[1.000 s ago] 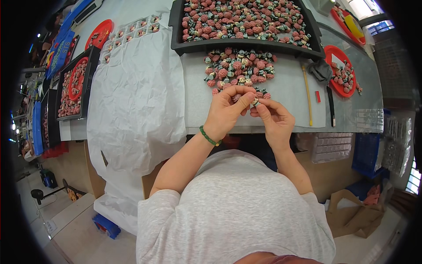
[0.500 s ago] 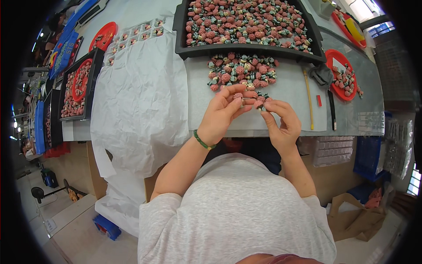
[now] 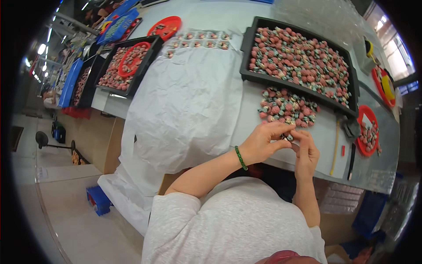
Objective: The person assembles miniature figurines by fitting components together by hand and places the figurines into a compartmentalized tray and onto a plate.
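Observation:
My left hand (image 3: 265,143), with a green bead bracelet at the wrist, is closed on a small figurine (image 3: 286,137); its dark and pale parts show between thumb and fingers. Against it, my right hand (image 3: 307,155) has its fingers bent together, fingertips meeting those of the left. What the right fingers pinch is hidden. Just beyond both hands lies a loose pile of small figurines (image 3: 285,108) with knobbly pink tops and grey-green parts, on the white-covered table (image 3: 252,103).
Behind the pile stands a black tray (image 3: 299,83) full of similar figurines. A red round tray (image 3: 361,147), yellow stick (image 3: 336,145) and black tool (image 3: 351,162) lie right. Crumpled white paper (image 3: 184,101) drapes the left, beside a clear compartment tray (image 3: 200,39) holding figurines.
The view has turned left, so the table appears farther right. My hands have come closer together; the figurines seen earlier in each hand's fingers are now mostly covered.

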`<state>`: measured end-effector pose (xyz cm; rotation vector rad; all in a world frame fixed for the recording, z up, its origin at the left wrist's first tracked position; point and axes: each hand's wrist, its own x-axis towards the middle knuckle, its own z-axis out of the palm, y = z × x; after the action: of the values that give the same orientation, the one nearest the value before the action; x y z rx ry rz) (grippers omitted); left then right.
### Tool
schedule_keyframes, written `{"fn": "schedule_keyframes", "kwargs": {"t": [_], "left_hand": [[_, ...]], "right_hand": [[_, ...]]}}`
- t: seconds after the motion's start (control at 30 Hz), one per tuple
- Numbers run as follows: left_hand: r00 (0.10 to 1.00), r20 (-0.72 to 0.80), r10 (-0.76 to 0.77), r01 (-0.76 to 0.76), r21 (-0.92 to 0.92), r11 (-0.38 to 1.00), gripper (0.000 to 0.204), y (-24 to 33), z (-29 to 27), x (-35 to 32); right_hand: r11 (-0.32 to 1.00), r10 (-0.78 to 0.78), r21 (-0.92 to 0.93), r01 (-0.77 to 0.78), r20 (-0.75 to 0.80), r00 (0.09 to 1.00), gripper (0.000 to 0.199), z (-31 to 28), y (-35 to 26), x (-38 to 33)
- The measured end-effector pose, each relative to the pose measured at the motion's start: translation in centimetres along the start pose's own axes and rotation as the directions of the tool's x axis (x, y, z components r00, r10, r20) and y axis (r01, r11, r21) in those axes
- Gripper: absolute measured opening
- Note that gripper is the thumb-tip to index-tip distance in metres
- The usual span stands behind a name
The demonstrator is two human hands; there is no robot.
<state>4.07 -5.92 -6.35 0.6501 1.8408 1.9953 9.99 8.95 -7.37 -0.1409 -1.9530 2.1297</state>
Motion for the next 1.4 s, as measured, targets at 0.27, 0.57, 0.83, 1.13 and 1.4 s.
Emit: {"fn": "schedule_keyframes", "kwargs": {"t": [0.27,0.57,0.83,1.13,1.4], "left_hand": [[0.725,-0.474,0.500,0.186,0.833,0.520,0.034,5.0,-21.1,7.1],[0.821,-0.513,0.249,0.557,0.816,-0.154,0.023,-4.8,-31.3,9.7],[0.729,-0.676,0.111,0.684,0.711,-0.162,0.078,-5.6,-30.4,8.9],[0.837,-0.250,0.487,0.261,0.964,0.046,0.056,-0.2,-21.4,9.2],[0.944,0.215,0.249,-0.322,0.451,0.832,0.018,2.9,-0.2,3.4]], "right_hand": [[0.929,-0.223,-0.328,0.173,-0.121,0.967,0.019,-4.3,2.7,-0.1],[0.882,-0.201,-0.459,0.106,-0.165,0.966,0.015,-5.2,3.9,-0.7],[0.914,-0.157,-0.402,0.059,-0.217,0.963,0.016,-5.0,4.1,-0.4],[0.778,-0.235,-0.619,0.109,-0.126,0.964,0.029,-4.7,2.4,-0.1],[0.949,0.034,-0.308,-0.065,-0.104,0.994,0.033,-5.5,0.6,-0.1]]}}
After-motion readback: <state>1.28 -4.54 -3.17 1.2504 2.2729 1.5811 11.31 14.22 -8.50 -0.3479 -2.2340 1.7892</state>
